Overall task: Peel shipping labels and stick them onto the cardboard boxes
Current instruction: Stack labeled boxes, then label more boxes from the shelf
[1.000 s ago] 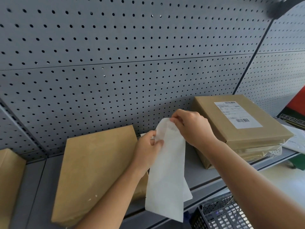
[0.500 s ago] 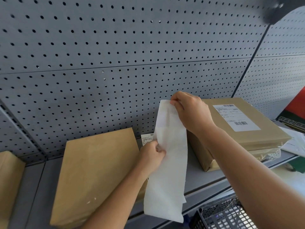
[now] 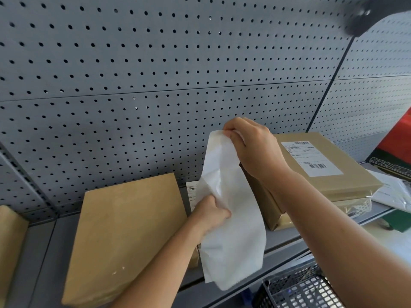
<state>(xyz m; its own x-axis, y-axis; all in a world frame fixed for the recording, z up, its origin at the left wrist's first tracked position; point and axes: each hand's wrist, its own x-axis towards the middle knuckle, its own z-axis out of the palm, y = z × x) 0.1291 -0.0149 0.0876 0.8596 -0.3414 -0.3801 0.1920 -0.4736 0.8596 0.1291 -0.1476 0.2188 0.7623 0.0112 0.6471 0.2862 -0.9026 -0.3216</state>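
Observation:
A long white label sheet point(image 3: 233, 230) hangs in front of the shelf. My right hand point(image 3: 253, 150) pinches its top edge, raised above the boxes. My left hand point(image 3: 211, 215) grips the sheet's left side lower down, where a printed label point(image 3: 192, 195) peeks out behind it. A plain brown cardboard box point(image 3: 124, 232) lies on the shelf to the left of my hands. To the right, partly behind my right forearm, sits another brown box point(image 3: 355, 178) with a white shipping label point(image 3: 311, 157) stuck on its top.
A grey pegboard wall point(image 3: 155, 85) backs the grey shelf point(image 3: 40, 252). Another brown box point(image 3: 11, 236) shows at the far left edge. A black wire basket point(image 3: 298, 290) sits below the shelf front. White plastic packaging point(image 3: 393, 192) lies at the right.
My right hand has pulled the top of the white sheet upward while my left hand stayed low, so the sheet is stretched longer and the two layers are parting.

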